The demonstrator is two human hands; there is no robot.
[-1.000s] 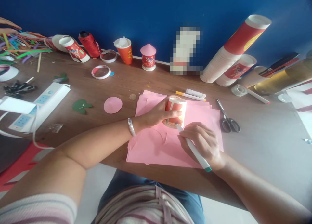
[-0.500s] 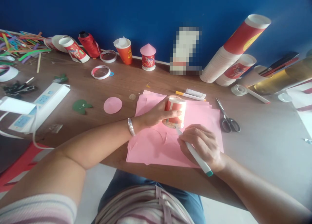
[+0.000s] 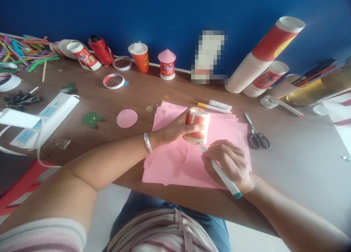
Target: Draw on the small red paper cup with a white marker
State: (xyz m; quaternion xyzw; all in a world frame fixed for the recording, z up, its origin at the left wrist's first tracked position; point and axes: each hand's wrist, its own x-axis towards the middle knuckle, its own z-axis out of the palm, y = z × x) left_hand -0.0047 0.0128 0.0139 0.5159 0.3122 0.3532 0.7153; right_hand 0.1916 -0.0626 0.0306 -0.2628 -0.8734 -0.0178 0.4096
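A red paper cup [image 3: 197,122] with a pale patterned band near its lower edge is wrapped by my left hand [image 3: 178,127], thumb across its front. My right hand [image 3: 229,162] pinches a white marker pen [image 3: 225,179] with a green end. The marker's tip points at the cup's lower edge; whether it touches cannot be made out. Under both hands lies a stack of pink paper sheets [image 3: 170,171] with a curved line on the top one. Behind the cup rest a yellow-and-white marker [image 3: 211,107] and a clear-and-white tube-like item [image 3: 220,105].
Scissors [image 3: 256,135] lie right of the paper. A pink paper disc [image 3: 127,118] and a green paper piece [image 3: 91,119] are at left, near a power strip [image 3: 46,120]. Along the wall stand a cup with a pink cone roof [image 3: 167,63] and a tall cup stack [image 3: 263,54].
The marker and my right hand have shifted slightly to the right, the tip drawing a little away along the cup's lower edge. My left hand and the cup stay nearly still.
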